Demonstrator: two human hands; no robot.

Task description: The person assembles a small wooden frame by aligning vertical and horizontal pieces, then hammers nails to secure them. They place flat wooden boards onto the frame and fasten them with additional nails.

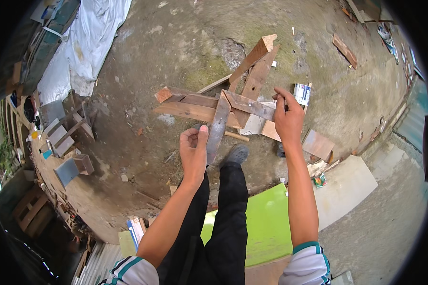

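White sleeves with teal bands [133,271] lie nearest, black trousers [232,204] between them. The left grip [193,151] is clamped, thumb uppermost, on the near end of a mitred wooden corner frame [218,126]. Its other arm runs rightward to the right grip [288,114], curled at that end; I cannot tell whether it is closed on the wood. The corner itself lies ahead of and between both grips, over wooden beams [195,112] on the concrete floor [142,57]

- Floor [147,66]: bare, brown-grey, rough, with greenish patches.
- Upper left: crumpled silvery-white sheet [92,38].
- Right edge: teal-grey corrugated panel [412,121].
- Left edge: greenery [5,147], bright daylight.
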